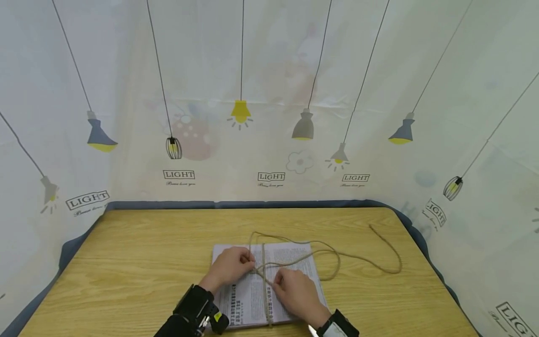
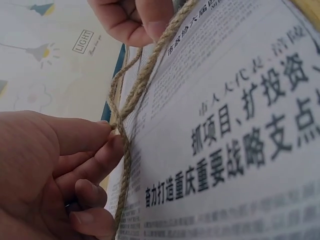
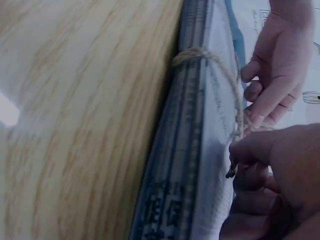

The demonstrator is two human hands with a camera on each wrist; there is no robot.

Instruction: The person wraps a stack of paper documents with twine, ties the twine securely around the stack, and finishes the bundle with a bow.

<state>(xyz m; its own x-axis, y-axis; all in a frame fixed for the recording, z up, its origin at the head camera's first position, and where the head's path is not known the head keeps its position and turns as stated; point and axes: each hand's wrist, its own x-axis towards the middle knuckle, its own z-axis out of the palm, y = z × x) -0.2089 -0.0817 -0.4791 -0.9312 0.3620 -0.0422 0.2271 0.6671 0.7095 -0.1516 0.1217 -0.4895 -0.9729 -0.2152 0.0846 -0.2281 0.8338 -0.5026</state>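
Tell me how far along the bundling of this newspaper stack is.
Done: the twine already runs lengthwise round the newspaper stack and over its edge. In hand: the left hand and right hand pinch the strands where they cross on top. Left: no finished knot shows, and a long loose tail trails across the wooden table, probably to be pulled tight and tied.

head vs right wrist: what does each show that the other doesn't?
Head only: the whole wooden table, the lamp-print curtain, and the twine's loose end looping off to the right of the newspaper stack.

Right wrist only: the stack's layered side edge, with the twine wrapping down over it.

Both: the left hand and right hand pinching the twine on top of the stack.
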